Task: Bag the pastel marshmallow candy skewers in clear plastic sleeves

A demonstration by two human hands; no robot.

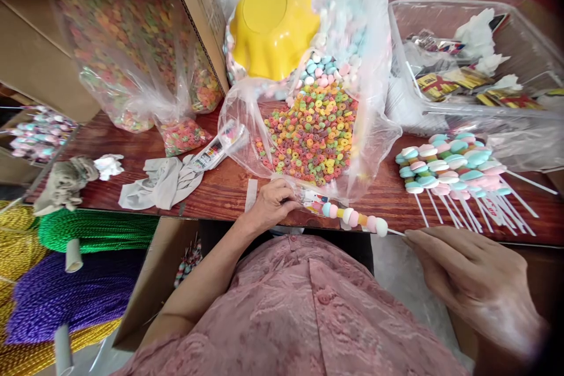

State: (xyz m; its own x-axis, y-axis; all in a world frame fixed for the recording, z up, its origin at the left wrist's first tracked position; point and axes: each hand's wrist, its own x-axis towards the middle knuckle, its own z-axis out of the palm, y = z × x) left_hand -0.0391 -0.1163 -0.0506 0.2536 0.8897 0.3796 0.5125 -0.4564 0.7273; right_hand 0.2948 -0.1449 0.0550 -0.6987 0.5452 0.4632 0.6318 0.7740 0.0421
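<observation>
A pink shirt is filling bottom centre; lower right, the right hand is pinching a candy skewer, the left hand a printed wrapper.

We see a reddish-brown wooden table with an open clear plastic bag of ring candies in the middle. To our left lie a smaller bag of gummies, a pale cloth, a white crumpled tissue and a greyish crumpled cloth. To our right, a pile of candy skewers lies with its white sticks pointing toward us
</observation>
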